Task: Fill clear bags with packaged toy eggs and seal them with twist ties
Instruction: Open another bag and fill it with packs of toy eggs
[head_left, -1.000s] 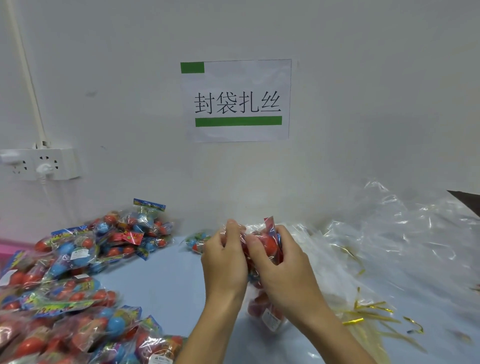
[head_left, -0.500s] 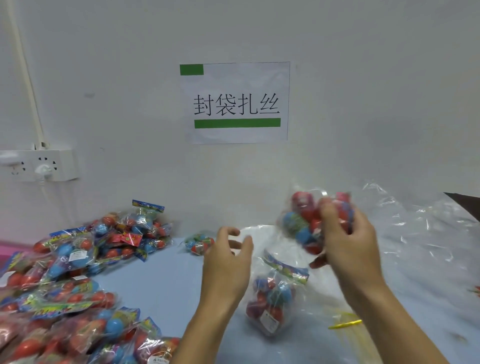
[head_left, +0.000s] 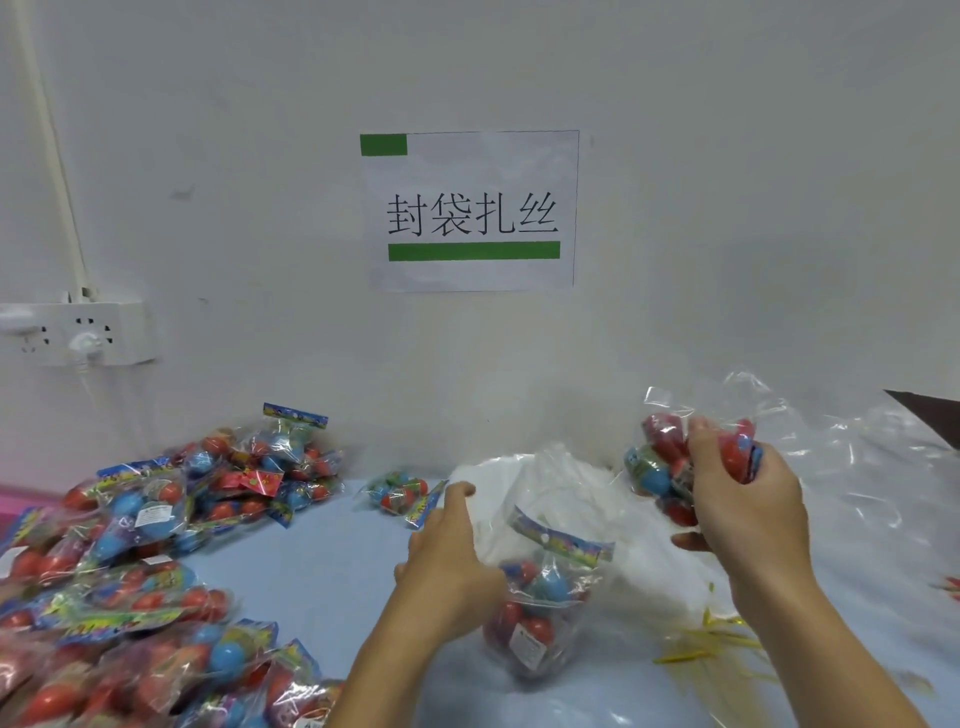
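The right hand (head_left: 743, 499) is clamped on an egg pack (head_left: 660, 467), lifted above the desk (head_left: 322, 561). The left hand (head_left: 447, 566) has its fingers apart and touches the clear bag (head_left: 545, 613), which stands just right of it with one pack inside. I think the left hand should hold the bag mouth wide, so the pack drops in cleanly. Twist ties (head_left: 711, 644) lie right of the bag.

A filled clear bag (head_left: 670, 462) of red and blue toy eggs is held raised above a pale blue table, at right. A second egg pack (head_left: 540, 608), topped by a colourful header card, stands upright at centre. Loose packs (head_left: 145, 525) are heaped at left. Gold twist ties (head_left: 711, 644) are scattered beside a stack of clear bags (head_left: 857, 467).
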